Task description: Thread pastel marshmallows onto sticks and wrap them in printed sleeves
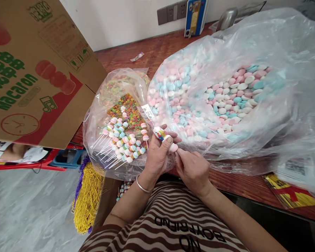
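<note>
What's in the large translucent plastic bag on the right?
Pink, white and blue rounded sweets. Wrinkled translucent plastic film blurs those around the edges; anything beneath is hidden.

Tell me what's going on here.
A person's left hand grips a short row of candies, and the right hand pinches at its pink end. Candy skewers lie heaped by coloured rings on the left. To the right, a big clear bag holds loose pink, white and blue candies.

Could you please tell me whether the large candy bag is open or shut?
The large candy bag is open: its clear film parts around uncovered candies.
</note>
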Motion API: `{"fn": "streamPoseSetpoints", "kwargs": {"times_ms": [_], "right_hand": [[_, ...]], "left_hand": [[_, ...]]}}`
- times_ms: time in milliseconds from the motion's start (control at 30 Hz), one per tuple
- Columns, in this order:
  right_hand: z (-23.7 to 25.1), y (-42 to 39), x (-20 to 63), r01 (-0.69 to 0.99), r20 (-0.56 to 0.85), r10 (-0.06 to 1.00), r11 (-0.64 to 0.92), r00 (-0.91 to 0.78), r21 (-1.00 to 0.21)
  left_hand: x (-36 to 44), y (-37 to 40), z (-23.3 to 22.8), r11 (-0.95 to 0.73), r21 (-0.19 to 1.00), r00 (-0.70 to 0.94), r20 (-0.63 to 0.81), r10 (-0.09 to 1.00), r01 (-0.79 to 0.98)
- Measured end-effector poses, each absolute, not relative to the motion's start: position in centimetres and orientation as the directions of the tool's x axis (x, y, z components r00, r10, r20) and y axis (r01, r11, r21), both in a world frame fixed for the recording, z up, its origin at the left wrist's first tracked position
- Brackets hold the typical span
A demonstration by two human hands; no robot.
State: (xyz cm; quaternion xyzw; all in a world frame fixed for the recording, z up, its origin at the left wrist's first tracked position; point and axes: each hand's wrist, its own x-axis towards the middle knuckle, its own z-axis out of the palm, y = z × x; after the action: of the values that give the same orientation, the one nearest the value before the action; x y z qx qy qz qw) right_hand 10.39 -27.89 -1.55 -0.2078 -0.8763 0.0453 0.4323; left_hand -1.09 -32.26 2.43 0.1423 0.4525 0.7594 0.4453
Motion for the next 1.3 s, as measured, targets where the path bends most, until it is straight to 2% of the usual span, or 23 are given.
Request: {"fn": "streamPoseSetpoints", "kwargs": {"times_ms": [233, 567, 700, 800, 933, 1033, 1200, 1300], "right_hand": [[-1.7, -28.5, 10.3, 0.301, 0.735, 0.408, 0.910, -0.542, -0.284], [-1.9, -29.3, 10.2, 0.296, 0.728, 0.451, 0.892, -0.516, -0.343], [-1.8, -29.3, 10.2, 0.325, 0.721, 0.486, 0.873, -0.495, -0.365], [-1.8, -29.1, 10.3, 0.341, 0.706, 0.506, 0.861, -0.495, -0.378], [-1.7, -29.0, 10.4, 0.335, 0.686, 0.498, 0.866, -0.530, -0.370], [-1.7, -29.0, 10.7, 0.348, 0.662, 0.503, 0.864, -0.555, -0.364], [-1.8, -29.2, 11.4, 0.340, 0.657, 0.454, 0.890, -0.602, -0.303], [-2.1, -29.2, 11.2, 0.333, 0.655, 0.486, 0.874, -0.578, -0.354]], "left_hand": [[-0.4, -32.3, 2.7, -0.200, 0.817, -0.557, -0.170, 0.813, -0.540], [0.6, -31.9, 2.2, -0.239, 0.799, -0.627, -0.208, 0.751, -0.552], [0.3, -32.1, 2.5, -0.241, 0.796, -0.592, -0.174, 0.787, -0.555], [-0.6, -32.2, 2.8, -0.279, 0.757, -0.532, -0.106, 0.840, -0.591], [-2.2, -31.9, 3.0, -0.295, 0.672, -0.525, -0.165, 0.835, -0.680], [-2.6, -31.5, 3.2, -0.328, 0.650, -0.557, -0.178, 0.812, -0.685], [-1.4, -31.3, 3.1, -0.333, 0.721, -0.614, -0.161, 0.773, -0.608], [0.0, -31.5, 2.4, -0.304, 0.774, -0.613, -0.134, 0.778, -0.555]]}}
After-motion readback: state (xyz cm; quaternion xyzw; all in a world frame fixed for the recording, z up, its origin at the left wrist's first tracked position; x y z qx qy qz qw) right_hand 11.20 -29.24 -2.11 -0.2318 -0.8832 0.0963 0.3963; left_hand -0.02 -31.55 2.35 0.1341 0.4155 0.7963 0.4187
